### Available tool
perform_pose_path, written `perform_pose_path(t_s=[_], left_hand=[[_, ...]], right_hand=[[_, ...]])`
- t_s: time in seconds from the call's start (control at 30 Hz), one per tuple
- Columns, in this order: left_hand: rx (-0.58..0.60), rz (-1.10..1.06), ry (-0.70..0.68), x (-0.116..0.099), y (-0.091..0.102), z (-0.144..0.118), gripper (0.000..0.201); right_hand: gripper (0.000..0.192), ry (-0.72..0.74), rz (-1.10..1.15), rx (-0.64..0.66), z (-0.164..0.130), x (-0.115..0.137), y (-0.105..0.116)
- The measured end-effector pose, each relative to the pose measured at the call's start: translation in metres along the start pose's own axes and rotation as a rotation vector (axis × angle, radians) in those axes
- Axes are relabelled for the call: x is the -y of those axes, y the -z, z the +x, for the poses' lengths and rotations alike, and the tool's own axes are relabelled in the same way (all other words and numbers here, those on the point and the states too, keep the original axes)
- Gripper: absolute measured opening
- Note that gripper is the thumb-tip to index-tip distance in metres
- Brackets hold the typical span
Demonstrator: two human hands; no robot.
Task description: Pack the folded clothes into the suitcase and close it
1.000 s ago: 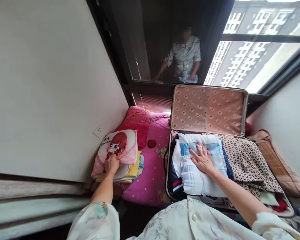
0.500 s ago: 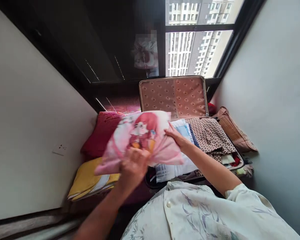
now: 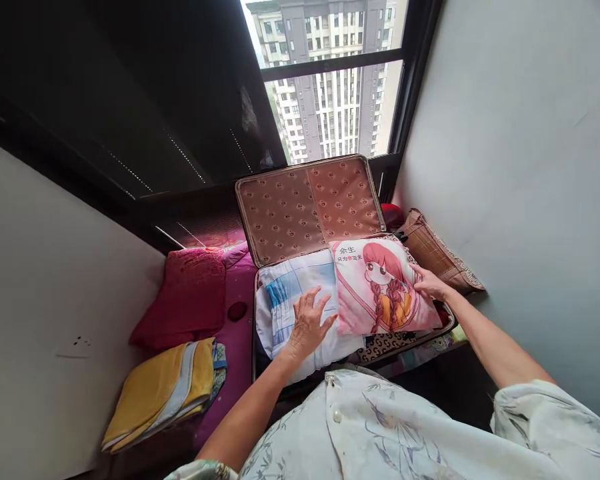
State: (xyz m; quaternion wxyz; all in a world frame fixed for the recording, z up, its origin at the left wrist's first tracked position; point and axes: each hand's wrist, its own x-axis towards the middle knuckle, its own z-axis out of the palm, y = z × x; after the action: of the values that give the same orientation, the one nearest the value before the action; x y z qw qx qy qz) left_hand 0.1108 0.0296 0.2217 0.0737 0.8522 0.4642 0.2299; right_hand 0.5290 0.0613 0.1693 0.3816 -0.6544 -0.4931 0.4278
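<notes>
Left hand (image 3: 307, 321) flat, fingers spread, on blue-white folded cloth (image 3: 285, 300) at pink cartoon pillow's (image 3: 380, 287) left edge; right hand (image 3: 430, 283), fingers together, on its right edge inside open suitcase (image 3: 305, 207).

Red cushion (image 3: 190, 303), yellow folded pile (image 3: 163, 393), perhaps towels.

The open brown-lined suitcase (image 3: 254, 320) is filled across by a folded blue-and-white checked cloth (image 3: 290, 293) on the left and a pink cartoon-girl pillow (image 3: 380, 287) on the right, its raised lid (image 3: 305, 207) blocking the far side, leaving open room only above them.
</notes>
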Motion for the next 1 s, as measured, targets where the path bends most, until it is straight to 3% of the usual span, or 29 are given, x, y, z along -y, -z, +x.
perform_pose_path(t_s=[0.1, 0.2, 0.3, 0.4, 0.47, 0.53, 0.63, 0.73, 0.8, 0.9, 1.0], left_hand=[[0.087, 0.024, 0.007, -0.006, -0.030, 0.009, 0.057], [0.150, 0.028, -0.109, -0.030, -0.051, 0.024, 0.072], [0.374, 0.039, -0.164, -0.046, -0.081, 0.040, 0.077], [0.632, 0.023, -0.179, -0.039, -0.113, 0.046, 0.082], [0.679, -0.002, -0.183, -0.030, -0.125, 0.046, 0.087], [0.670, -0.034, -0.192, -0.024, -0.125, 0.047, 0.090], [0.615, -0.080, -0.205, -0.026, -0.114, 0.048, 0.086], [0.544, -0.082, -0.227, -0.031, -0.111, 0.048, 0.078], [0.520, -0.057, -0.253, -0.031, -0.115, 0.044, 0.074], [0.485, 0.006, -0.274, -0.024, -0.126, 0.037, 0.070], [0.445, 0.046, -0.284, -0.020, -0.130, 0.033, 0.065]], right_hand=[[0.091, 0.031, -0.086, -0.078, 0.018, -0.033, 0.004], [0.090, 0.091, -0.114, -0.100, 0.040, -0.041, 0.012], [0.085, 0.024, -0.292, -0.095, 0.058, -0.047, 0.020], [0.080, -0.070, -0.547, -0.051, 0.062, -0.052, 0.016], [0.078, -0.099, -0.705, -0.100, 0.056, -0.048, 0.010], [0.077, -0.004, -0.854, -0.230, 0.045, -0.033, 0.004], [0.076, 0.319, -0.973, -0.345, 0.032, 0.008, -0.007], [0.074, 0.520, -0.993, -0.279, 0.032, 0.044, -0.038], [0.076, 0.570, -0.995, -0.178, 0.037, 0.049, -0.073], [0.071, 0.548, -1.020, -0.041, 0.046, 0.026, -0.126], [0.068, 0.491, -1.056, -0.057, 0.054, -0.006, -0.151]])
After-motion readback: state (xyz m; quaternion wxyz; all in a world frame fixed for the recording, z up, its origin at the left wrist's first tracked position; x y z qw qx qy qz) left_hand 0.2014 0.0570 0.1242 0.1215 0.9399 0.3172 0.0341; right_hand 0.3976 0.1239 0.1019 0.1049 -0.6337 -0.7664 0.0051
